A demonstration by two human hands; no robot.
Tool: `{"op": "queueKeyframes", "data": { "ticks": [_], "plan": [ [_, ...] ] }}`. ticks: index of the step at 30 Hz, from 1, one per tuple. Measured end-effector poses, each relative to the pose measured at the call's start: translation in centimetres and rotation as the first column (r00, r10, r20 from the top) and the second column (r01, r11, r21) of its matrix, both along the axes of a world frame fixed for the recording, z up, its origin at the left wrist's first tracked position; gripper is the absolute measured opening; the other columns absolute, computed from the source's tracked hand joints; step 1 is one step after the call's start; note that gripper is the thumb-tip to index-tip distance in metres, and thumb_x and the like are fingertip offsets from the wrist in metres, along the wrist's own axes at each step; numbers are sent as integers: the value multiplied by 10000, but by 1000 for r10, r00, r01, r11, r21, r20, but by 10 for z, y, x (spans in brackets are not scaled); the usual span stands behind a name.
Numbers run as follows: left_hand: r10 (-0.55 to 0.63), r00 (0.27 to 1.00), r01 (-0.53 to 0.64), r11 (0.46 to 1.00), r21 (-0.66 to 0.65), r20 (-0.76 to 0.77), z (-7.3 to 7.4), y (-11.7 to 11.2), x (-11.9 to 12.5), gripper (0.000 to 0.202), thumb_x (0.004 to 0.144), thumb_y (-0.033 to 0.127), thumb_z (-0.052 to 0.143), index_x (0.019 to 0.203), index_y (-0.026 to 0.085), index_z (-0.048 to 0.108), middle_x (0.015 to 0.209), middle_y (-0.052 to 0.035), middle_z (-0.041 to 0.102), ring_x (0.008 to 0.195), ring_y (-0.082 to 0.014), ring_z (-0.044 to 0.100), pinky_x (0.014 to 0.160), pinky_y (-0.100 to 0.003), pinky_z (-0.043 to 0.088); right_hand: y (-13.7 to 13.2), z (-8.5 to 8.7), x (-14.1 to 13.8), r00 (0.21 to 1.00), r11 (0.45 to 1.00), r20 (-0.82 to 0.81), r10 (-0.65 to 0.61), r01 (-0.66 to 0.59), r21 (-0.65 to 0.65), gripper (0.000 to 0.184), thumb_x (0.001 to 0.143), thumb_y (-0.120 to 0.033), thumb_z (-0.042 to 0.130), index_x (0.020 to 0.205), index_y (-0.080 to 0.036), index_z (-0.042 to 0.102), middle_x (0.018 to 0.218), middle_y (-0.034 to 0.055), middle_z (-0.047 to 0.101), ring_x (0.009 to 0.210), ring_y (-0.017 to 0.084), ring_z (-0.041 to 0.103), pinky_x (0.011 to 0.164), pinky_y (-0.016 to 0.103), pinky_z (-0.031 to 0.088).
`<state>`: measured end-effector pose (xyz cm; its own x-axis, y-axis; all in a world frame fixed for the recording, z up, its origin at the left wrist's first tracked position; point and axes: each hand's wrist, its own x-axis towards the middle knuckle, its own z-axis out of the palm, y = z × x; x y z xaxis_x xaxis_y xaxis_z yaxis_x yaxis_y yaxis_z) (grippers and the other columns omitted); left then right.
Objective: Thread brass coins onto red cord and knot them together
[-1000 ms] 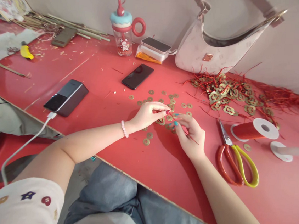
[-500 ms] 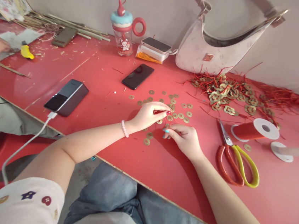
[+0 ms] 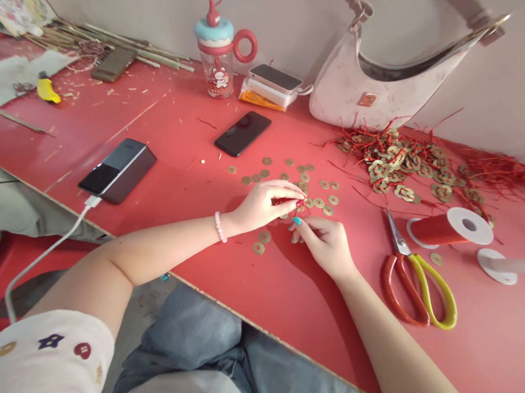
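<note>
Just above the red table, my left hand (image 3: pixel 266 205) pinches a thin red cord (image 3: pixel 305 208) between thumb and fingers. Close by on its right, my right hand (image 3: pixel 325 239) is also closed, its thumb and forefinger pinched on the same cord. Whether a coin hangs on the cord between them is too small to tell. Loose brass coins with holes (image 3: pixel 319 203) lie scattered around and beyond both hands. Two more coins (image 3: pixel 258 248) lie nearer the table's front edge, below my left hand.
Scissors (image 3: pixel 407 268) and a spool of red cord (image 3: pixel 451 227) lie to the right, beside a nearly bare spool (image 3: pixel 513 265). Behind is a heap of corded coins (image 3: pixel 400 164) before a handbag (image 3: pixel 375 102). Phones (image 3: pixel 243 133) and a cup (image 3: pixel 218 60) stand leftward.
Both my hands stay close together; my left hand has shifted slightly right, and my right fingers have come up a little nearer to it. The other person's hand at far left has left view.
</note>
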<state>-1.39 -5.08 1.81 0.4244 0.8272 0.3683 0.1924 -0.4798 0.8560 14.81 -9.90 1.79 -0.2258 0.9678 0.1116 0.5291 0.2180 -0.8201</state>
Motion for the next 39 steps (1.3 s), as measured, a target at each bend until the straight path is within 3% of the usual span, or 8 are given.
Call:
{"op": "queueKeyframes", "data": {
  "ticks": [4, 9, 13, 17, 24, 27, 33, 39],
  "plan": [
    [-28, 1000, 28, 998, 48, -6, -1, 0, 0, 156, 818, 158, 534, 895, 163, 669, 969, -70, 659, 877, -143, 619, 794, -307, 524, 1, -1, 0, 998, 998, -21, -59, 59, 32, 341, 815, -353, 505, 539, -167, 574, 535, 2, 602, 506, 97, 542, 500, 206, 423],
    [-64, 997, 66, 994, 85, -31, -1, -1, -1, 161, 816, 141, 531, 899, 147, 669, 979, -86, 653, 900, -156, 614, 796, -314, 517, 3, -7, 0, 964, 982, -197, -176, 187, 36, 131, 770, -306, 578, 757, -181, 615, 677, 7, 648, 612, 116, 609, 585, 238, 496],
    [-48, 997, 54, 993, 101, -60, -2, 0, -1, 158, 819, 166, 536, 897, 164, 673, 982, -77, 654, 898, -156, 612, 776, -304, 516, 4, -11, 1, 924, 979, -333, -189, 203, 9, 173, 757, -299, 603, 885, -192, 560, 690, -4, 645, 623, 118, 628, 604, 253, 517],
    [-58, 994, 68, 992, 108, -94, -5, 0, -1, 166, 819, 172, 534, 907, 175, 675, 998, -72, 653, 868, -147, 615, 735, -284, 518, 3, -12, 1, 951, 985, -272, -147, 165, 46, 279, 767, -302, 594, 1023, -208, 537, 648, -25, 636, 638, 122, 626, 639, 273, 521],
    [-104, 984, 120, 988, 101, -146, -4, -3, 0, 171, 817, 164, 532, 907, 168, 677, 993, -69, 655, 854, -144, 618, 754, -283, 513, 2, -8, 2, 924, 972, -329, -195, 226, 58, 139, 794, -303, 564, 850, -191, 623, 631, -10, 620, 566, 108, 598, 566, 258, 520],
    [-126, 980, 140, 986, 90, -152, -2, -3, 0, 175, 825, 169, 523, 915, 176, 674, 978, -60, 662, 847, -142, 616, 752, -283, 510, 5, -8, 3, 865, 949, -428, -262, 312, 49, 128, 789, -308, 577, 805, -183, 601, 597, -17, 603, 546, 98, 580, 557, 245, 511],
    [-224, 963, 239, 966, 99, -147, -3, -3, 0, 170, 827, 170, 522, 892, 144, 676, 954, -79, 669, 893, -142, 610, 842, -293, 477, 13, -15, 8, 722, 856, -548, -422, 516, 21, 165, 780, -337, 588, 833, -181, 591, 761, 18, 651, 675, 109, 617, 656, 261, 517],
    [-293, 948, 293, 956, -21, -124, 1, -3, 0, 161, 818, 165, 526, 880, 157, 674, 940, -67, 669, 846, -140, 607, 735, -272, 482, 17, -20, 12, 720, 837, -504, -477, 547, -10, 185, 769, -355, 591, 831, -181, 605, 771, 28, 652, 704, 125, 624, 678, 278, 516]
  ]
}}
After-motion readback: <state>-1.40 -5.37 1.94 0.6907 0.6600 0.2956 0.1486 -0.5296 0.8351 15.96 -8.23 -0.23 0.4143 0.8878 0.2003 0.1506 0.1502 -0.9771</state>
